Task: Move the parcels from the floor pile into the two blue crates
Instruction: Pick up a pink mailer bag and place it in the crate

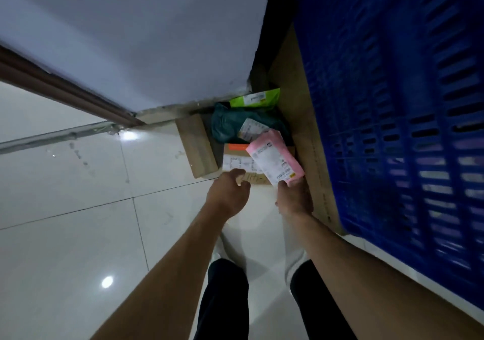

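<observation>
A pile of parcels sits wedged in a floor corner. Behind it rises a plain white wall. On the right, a brown cardboard panel and, touching it, a large blue slatted plastic crate close that side off. The glossy white tiled floor to the left and in front lies open for reaching in. A flat brown cardboard box borders the pile's left side. A pink plastic mailer bag, in the grip of the right hand, is just beside the cardboard panel, with little room between.
</observation>
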The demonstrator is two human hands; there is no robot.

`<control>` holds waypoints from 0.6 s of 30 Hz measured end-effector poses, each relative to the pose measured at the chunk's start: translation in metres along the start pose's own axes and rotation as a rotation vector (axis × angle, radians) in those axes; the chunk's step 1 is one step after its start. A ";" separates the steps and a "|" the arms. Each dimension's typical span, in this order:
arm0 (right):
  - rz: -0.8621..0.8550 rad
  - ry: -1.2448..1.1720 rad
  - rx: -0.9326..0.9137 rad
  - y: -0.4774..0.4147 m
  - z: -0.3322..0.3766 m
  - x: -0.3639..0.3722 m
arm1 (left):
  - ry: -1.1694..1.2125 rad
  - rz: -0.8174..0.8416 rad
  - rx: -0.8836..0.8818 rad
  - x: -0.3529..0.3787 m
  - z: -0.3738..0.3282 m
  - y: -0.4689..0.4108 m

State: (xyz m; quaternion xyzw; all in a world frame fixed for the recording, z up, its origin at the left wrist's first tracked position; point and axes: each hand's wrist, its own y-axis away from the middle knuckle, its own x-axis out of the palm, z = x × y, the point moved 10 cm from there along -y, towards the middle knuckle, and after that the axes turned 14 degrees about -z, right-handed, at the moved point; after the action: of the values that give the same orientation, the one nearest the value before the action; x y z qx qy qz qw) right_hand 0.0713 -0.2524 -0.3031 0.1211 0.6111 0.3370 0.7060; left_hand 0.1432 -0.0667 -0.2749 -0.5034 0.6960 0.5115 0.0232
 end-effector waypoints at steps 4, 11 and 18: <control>-0.147 -0.128 0.127 -0.046 -0.010 0.026 | -0.063 -0.091 0.183 0.029 -0.009 -0.065; -0.187 -0.209 0.249 -0.091 -0.036 0.066 | -0.213 -0.183 0.349 0.066 -0.033 -0.132; -0.202 -0.224 0.234 -0.097 -0.043 0.072 | -0.193 -0.191 0.394 0.080 -0.054 -0.131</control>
State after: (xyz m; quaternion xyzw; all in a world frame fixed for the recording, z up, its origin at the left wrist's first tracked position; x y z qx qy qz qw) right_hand 0.0639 -0.2898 -0.4255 0.1770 0.5725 0.1755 0.7811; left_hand 0.2249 -0.1569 -0.3837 -0.5017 0.7261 0.4070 0.2355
